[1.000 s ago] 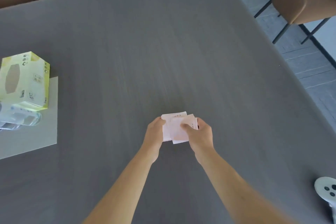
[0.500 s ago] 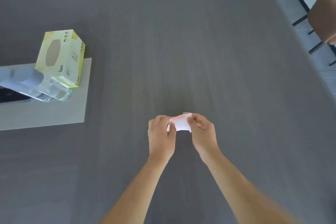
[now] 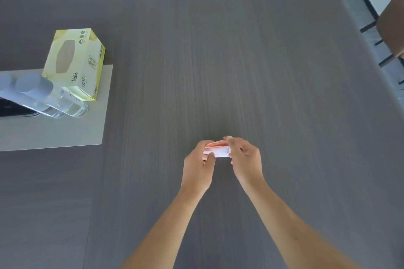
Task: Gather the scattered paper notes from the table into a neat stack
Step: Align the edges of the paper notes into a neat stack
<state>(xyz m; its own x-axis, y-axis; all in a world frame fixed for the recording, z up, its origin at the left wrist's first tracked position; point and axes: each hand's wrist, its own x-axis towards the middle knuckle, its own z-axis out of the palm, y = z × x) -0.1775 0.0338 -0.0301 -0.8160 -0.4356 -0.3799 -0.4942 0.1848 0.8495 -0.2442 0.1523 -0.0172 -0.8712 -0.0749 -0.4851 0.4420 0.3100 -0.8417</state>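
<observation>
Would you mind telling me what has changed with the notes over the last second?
The paper notes, earlier lying fanned flat, are now tipped on edge and squared up between the left hand and right hand. Both hands kept their grip; the tissue box stayed put.

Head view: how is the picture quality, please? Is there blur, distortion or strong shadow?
Head view: light is soft and even, with only a faint shadow on the table under the notes; the far table edge bows, a wide-angle effect; the bottles at the left look stretched and soft; the print on the notes is too small to read; both hands look fairly sharp.
</observation>
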